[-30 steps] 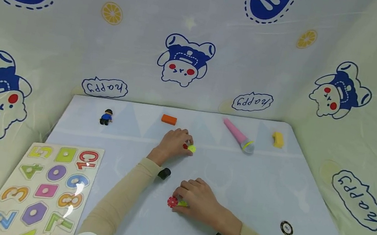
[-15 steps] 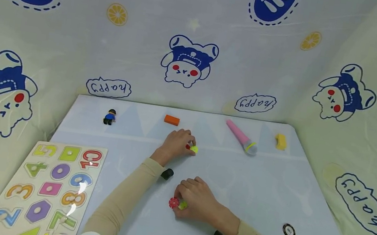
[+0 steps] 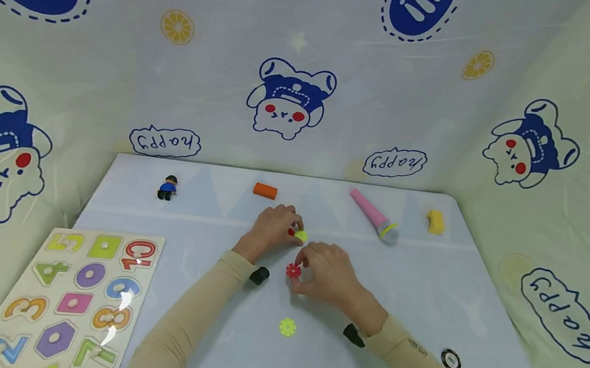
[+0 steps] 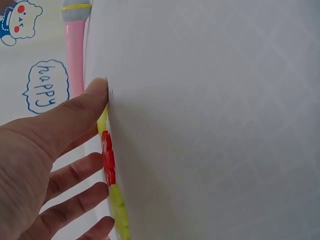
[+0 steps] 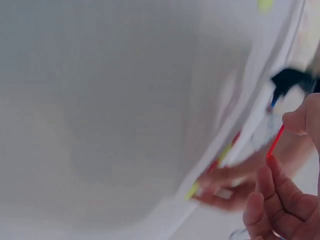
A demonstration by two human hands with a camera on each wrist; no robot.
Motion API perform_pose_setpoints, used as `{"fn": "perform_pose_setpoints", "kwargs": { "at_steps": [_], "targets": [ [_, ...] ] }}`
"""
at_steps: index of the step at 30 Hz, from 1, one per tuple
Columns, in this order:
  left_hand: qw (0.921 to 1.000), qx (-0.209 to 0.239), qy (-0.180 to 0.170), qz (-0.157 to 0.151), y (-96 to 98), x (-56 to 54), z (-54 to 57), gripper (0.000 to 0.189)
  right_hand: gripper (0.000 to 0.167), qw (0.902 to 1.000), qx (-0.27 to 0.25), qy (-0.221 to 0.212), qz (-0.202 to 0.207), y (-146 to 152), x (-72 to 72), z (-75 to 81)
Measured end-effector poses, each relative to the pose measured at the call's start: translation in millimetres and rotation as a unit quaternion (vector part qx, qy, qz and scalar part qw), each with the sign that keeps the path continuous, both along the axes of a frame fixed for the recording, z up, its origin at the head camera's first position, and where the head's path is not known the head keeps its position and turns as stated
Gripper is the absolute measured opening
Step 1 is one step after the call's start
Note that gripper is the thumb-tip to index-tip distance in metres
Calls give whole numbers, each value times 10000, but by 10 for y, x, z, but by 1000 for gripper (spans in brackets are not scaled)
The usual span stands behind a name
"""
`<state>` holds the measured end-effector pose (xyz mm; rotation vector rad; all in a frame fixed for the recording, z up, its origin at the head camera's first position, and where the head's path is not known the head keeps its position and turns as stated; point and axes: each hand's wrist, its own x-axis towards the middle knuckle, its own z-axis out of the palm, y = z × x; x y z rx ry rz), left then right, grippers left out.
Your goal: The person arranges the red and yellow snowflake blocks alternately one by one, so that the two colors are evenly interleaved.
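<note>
a notched red disc [image 3: 293, 271] is pinched between the thumb and fingertips of the right hand [image 3: 324, 271]; its rim is shown almost edge-on to the right wrist camera. by the left hand [image 3: 273, 226], a row of red and yellow pieces [image 4: 108, 157] is held at the table [image 3: 411, 290], with thumb and fingers curled about it; whether the pieces are joined cannot be told. the key relation seems to be that between disc and row: the red disc is held just on the person's side of the left fingertips, near but apart. in the head view the row's long axis is seen to run roughly left to right, though most of it is hidden by the hand. a loose yellow disc [image 3: 287, 327] is left lying flat, nearer the person, with the right hand the closer one.
</note>
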<state>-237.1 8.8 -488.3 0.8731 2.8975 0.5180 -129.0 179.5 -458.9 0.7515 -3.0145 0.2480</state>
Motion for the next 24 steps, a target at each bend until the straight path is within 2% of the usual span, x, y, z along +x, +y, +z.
{"fn": "perform_pose_setpoints", "kwargs": {
  "at_steps": [7,12,17,24],
  "targets": [
    [9999,1,130,-22,16,-12,-19,30,33,9983,-215,132,-531,264,-525,-71],
    [9999,-4,152,7,34,-31,-19,32,30,9969,-160,-17,-775,357,-779,-115],
    [10000,-16,47,18,47,-41,-28,32,30,9955,-118,-247,-903,384,-881,-111],
    [9999,37,61,75,32,-22,-66,30,29,9933,-139,-550,-1005,384,-872,-144]
  ]
}}
